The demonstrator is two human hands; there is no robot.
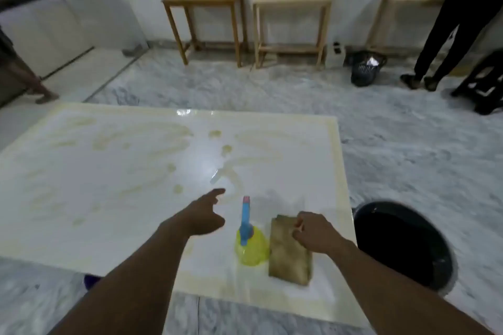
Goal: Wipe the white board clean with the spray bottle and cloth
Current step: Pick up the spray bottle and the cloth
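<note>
The right hand (313, 231) rests on the far end of the folded cloth (290, 253), its grip narrow and pinching the edge, though not clearly lifting it. The left hand (204, 215) hovers open, holding nothing, just left of the spray bottle (249, 239). Bottle and cloth sit on the white board (109, 171), whose yellowish smears look untouched, so wiping seems barely begun.

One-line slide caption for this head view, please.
Right hand on folded brown cloth, left hand open beside yellow spray bottle, both on the stained white board.
</note>
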